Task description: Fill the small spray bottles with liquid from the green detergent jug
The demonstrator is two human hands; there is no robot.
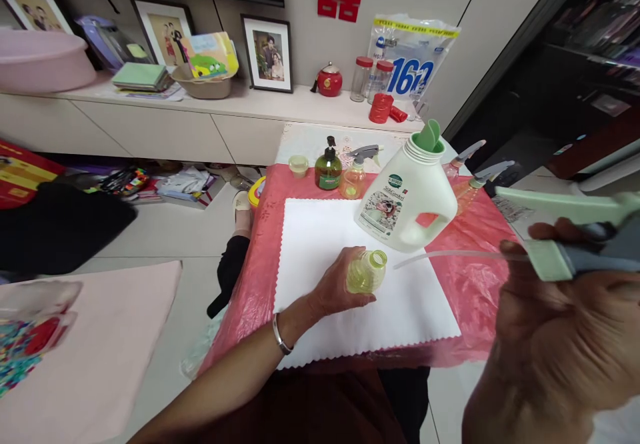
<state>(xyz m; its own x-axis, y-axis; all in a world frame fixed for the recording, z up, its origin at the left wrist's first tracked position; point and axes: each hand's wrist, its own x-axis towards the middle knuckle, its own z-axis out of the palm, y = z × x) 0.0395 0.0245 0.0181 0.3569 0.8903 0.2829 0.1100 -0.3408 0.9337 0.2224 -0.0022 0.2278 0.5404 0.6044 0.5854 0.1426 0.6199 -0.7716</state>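
My left hand [336, 284] is wrapped round a small translucent yellow-green bottle [367, 273] with an open neck, tilted a little over a white scallop-edged mat [320, 334]. Close to the camera at right, my right hand [565, 337] grips a grey and pale green spray head [553, 261]. Its thin clear tube sticks out leftward, the tip near the bottle's mouth but apart from it. Just behind the bottle stands a big white detergent jug [407, 194] with a green spout and no cap on it.
A green pump bottle [329, 169], a spray bottle [354, 176] and a small cup [299, 166] stand along the back of the red-covered table [250, 304]. Two more spray bottles [467, 194] are right of the jug. Jars [361, 81] line the cabinet behind.
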